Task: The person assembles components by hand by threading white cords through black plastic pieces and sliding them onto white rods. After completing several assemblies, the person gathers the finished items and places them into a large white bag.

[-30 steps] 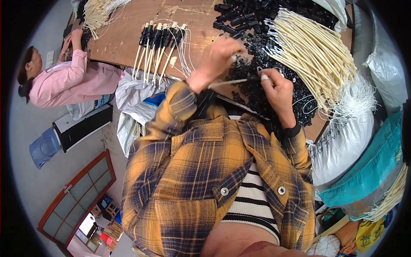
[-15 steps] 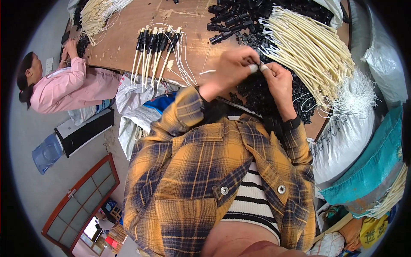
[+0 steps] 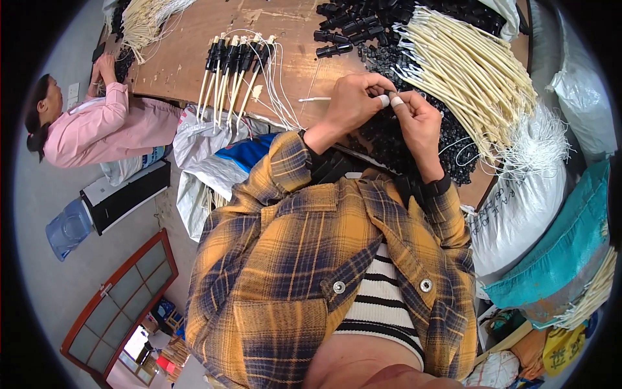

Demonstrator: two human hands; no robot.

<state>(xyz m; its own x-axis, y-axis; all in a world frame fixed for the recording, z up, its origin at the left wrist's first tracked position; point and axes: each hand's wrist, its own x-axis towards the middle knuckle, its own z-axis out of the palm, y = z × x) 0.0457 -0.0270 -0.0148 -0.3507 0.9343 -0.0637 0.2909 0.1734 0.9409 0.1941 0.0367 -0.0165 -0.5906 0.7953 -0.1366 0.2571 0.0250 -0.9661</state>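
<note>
Over the table's near edge, my left hand and my right hand meet fingertip to fingertip, both pinched closed. Each thumb wears a white wrap. Between the fingertips is a small black piece, mostly covered, its exact kind too small to make out. A thin pale rod with a white tip shows just left of my left hand; whether the hand holds it or it lies on the table, I cannot tell. Beneath both hands spreads a heap of small black plastic pieces.
A thick bundle of cream rods with white strings lies at right, near black connectors. Rods fitted with black connectors lie in a row at left. White sacks stand at right. A person in pink works at far left.
My left hand has turned slightly and its blur is gone; the fingertips of both hands remain together. The whole view has shifted a little, with the table appearing higher.
</note>
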